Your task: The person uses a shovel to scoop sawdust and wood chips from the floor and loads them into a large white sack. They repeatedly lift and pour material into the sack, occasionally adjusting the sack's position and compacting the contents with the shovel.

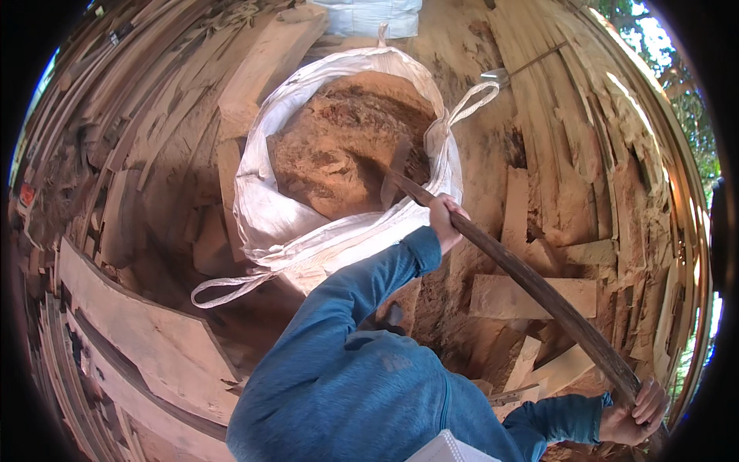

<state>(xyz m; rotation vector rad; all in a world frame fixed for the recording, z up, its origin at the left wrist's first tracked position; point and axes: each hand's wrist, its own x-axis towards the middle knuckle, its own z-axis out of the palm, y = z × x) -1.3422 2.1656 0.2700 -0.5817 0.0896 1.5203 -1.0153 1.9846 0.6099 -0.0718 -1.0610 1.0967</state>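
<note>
A long-handled hoe slants from the lower right up to a big white bulk bag. Its flat blade rests against the reddish-brown sawdust inside the bag, near the right rim. My left hand is closed around the handle close to the blade end, just over the bag's near right edge. Far down at the lower right, my right hand grips the other end of the handle. Both arms are in blue sleeves. Fabric loops stick out from the bag's rim.
Stacked planks and wood offcuts lie to the left, with more boards to the right. A thick beam lies beyond the bag at the left. Another white bag stands at the far side. A shovel lies at the upper right.
</note>
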